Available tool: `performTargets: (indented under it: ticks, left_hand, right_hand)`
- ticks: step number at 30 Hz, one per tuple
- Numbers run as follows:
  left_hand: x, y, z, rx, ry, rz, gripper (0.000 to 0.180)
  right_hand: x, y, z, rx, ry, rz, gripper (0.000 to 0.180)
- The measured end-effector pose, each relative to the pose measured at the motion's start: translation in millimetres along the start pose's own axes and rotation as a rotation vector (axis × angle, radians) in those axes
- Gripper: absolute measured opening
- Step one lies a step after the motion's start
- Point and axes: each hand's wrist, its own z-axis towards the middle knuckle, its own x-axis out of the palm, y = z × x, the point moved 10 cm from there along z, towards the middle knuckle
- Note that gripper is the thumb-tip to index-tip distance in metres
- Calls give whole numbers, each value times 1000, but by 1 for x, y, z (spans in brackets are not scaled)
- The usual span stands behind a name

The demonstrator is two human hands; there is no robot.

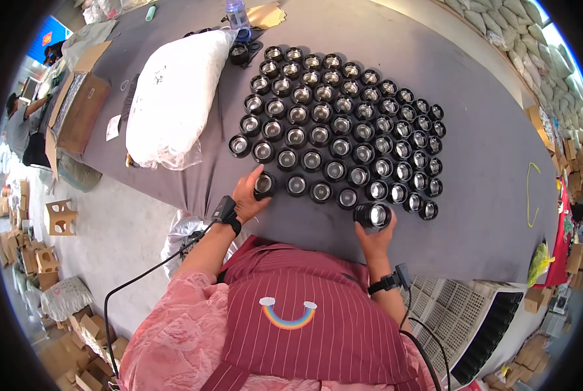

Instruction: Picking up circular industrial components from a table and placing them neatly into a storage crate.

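My left hand curls its thumb and fingers round the side of a black round cup with a shiny silvery inside, standing at the near left end of the front row. To the right, my right hand grips another black cup, which looks larger and nearer to me than the rest and tilts slightly. Beyond both hands, many like black cups stand open side up in slanting rows on the grey cloth-covered table. Whether the held cup touches the table, I cannot tell.
A large white plastic bag lies left of the rows. Behind it stand a clear bottle and a dark roll of tape. An open cardboard box is at the far left, near another person. White crates stand below the right edge.
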Motion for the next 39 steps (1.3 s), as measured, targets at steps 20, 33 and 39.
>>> performTargets:
  ticks: [20,33,39]
  left_hand:
    - [51,-38,12,76,-32,-337,104]
    - [63,-26,16,50,-85,-58,85]
    - [23,-40,3,49,-145,-146,77]
  right_hand:
    - [66,-13,13,-8,130,38,91]
    - [64,32,10,-68,176,74,80]
    - [106,51,22,-106,260,104,79]
